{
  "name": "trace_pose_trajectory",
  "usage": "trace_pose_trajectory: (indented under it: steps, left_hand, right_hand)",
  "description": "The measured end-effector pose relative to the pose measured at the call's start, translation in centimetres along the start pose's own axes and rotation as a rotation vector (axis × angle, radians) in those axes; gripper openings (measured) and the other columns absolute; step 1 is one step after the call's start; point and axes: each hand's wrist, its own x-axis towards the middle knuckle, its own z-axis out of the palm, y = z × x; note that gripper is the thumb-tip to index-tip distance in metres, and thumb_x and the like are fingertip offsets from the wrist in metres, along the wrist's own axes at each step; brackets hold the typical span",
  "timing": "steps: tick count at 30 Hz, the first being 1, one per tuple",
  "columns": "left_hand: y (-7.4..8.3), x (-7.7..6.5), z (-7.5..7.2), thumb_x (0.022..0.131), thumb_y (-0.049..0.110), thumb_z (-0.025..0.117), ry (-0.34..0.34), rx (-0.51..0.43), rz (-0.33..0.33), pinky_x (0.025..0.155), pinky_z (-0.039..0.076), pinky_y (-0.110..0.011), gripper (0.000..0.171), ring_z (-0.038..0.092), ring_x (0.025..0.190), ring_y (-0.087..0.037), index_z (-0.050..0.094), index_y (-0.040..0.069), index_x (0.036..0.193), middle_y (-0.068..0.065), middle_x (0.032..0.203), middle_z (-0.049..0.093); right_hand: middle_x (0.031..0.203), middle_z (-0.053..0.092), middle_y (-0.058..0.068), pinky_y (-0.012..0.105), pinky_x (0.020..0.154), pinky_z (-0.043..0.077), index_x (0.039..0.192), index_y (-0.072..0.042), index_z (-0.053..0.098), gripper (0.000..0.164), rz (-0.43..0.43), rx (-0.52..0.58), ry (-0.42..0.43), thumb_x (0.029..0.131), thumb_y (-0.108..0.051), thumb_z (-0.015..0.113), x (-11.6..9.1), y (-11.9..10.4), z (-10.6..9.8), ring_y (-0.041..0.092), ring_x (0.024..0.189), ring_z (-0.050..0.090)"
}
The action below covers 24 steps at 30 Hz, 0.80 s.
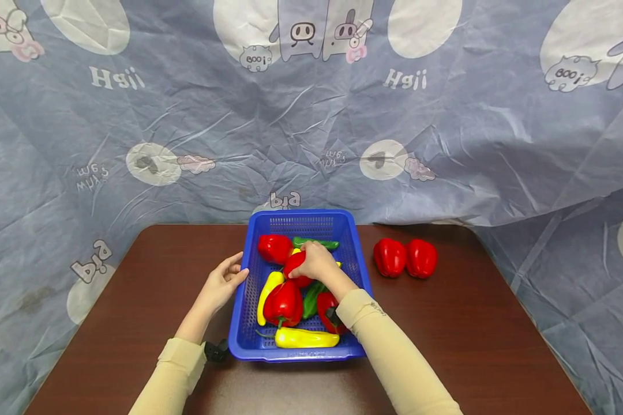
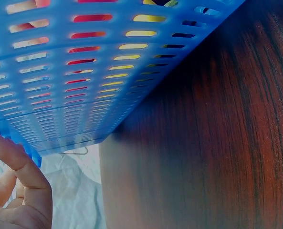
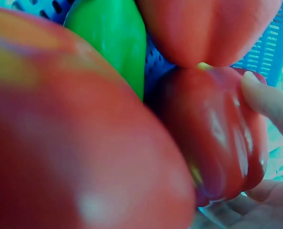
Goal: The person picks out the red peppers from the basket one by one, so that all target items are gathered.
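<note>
A blue plastic basket (image 1: 301, 355) stands on the brown table, with red bell peppers, yellow peppers and green peppers lying inside. My left hand (image 1: 222, 283) holds its left rim, fingers curved against the outside and thumb tip on the edge; the left wrist view shows a bent finger (image 2: 22, 162) right at the rim. Inside the basket, my right hand (image 1: 319, 264) grips a red bell pepper (image 1: 294, 266), partly covered by the fingers. In the right wrist view, thumb and fingers lie around that shiny pepper (image 3: 217, 133). Another red pepper (image 3: 84, 143) fills the near left there.
Two red bell peppers (image 1: 405, 258) sit side by side on the table (image 1: 462, 323), right of the basket. In the basket's front lies a yellow pepper (image 1: 306, 338), and a green one (image 1: 322, 243) lies at the back. A printed grey cloth (image 1: 311, 115) hangs behind the table.
</note>
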Motion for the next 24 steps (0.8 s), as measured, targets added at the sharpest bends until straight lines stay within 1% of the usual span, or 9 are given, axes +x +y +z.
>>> trace_pose_trajectory:
  steps: [4, 9, 17, 24]
  left_hand:
    - [0.0, 0.0, 0.1, 0.096, 0.010, 0.063, 0.000, -0.002, -0.007, 0.068, 0.051, -0.017, 0.056, 0.058, 0.076, -0.001, 0.041, 0.000, 0.147, -0.010, 0.102, 0.057]
    - [-0.1, 0.1, 0.1, 0.096, 0.008, 0.062, 0.005, -0.008, -0.017, 0.068, 0.051, -0.018, 0.055, 0.059, 0.075, 0.000, 0.042, 0.002, 0.147, -0.009, 0.102, 0.057]
    - [0.1, -0.1, 0.0, 0.097, 0.011, 0.062, -0.002, -0.003, -0.020, 0.068, 0.051, -0.018, 0.055, 0.058, 0.076, -0.002, 0.041, 0.001, 0.147, -0.011, 0.104, 0.057]
    - [0.2, -0.2, 0.0, 0.097, 0.013, 0.063, -0.003, 0.019, -0.011, 0.069, 0.050, -0.017, 0.056, 0.058, 0.078, -0.002, 0.041, 0.001, 0.148, -0.010, 0.105, 0.057]
  right_hand:
    - [0.129, 0.058, 0.016, 0.044, 0.099, 0.049, 0.130, -0.002, 0.056, 0.071, 0.010, 0.074, 0.037, 0.075, -0.035, 0.086, -0.4, 0.2, -0.7, 0.031, 0.116, 0.055]
    - [0.129, 0.059, 0.017, 0.045, 0.095, 0.051, 0.131, -0.003, 0.055, 0.070, 0.021, 0.212, 0.081, 0.077, -0.037, 0.083, -1.2, 0.5, -2.3, 0.033, 0.114, 0.057]
    - [0.133, 0.057, 0.016, 0.045, 0.097, 0.050, 0.135, -0.007, 0.051, 0.073, 0.075, 0.438, 0.142, 0.079, -0.045, 0.078, -2.2, 2.3, -5.1, 0.031, 0.116, 0.056]
    - [0.134, 0.053, 0.018, 0.044, 0.104, 0.044, 0.136, -0.004, 0.049, 0.071, 0.106, 0.671, 0.199, 0.083, -0.042, 0.076, -3.4, 4.5, -7.4, 0.031, 0.121, 0.053]
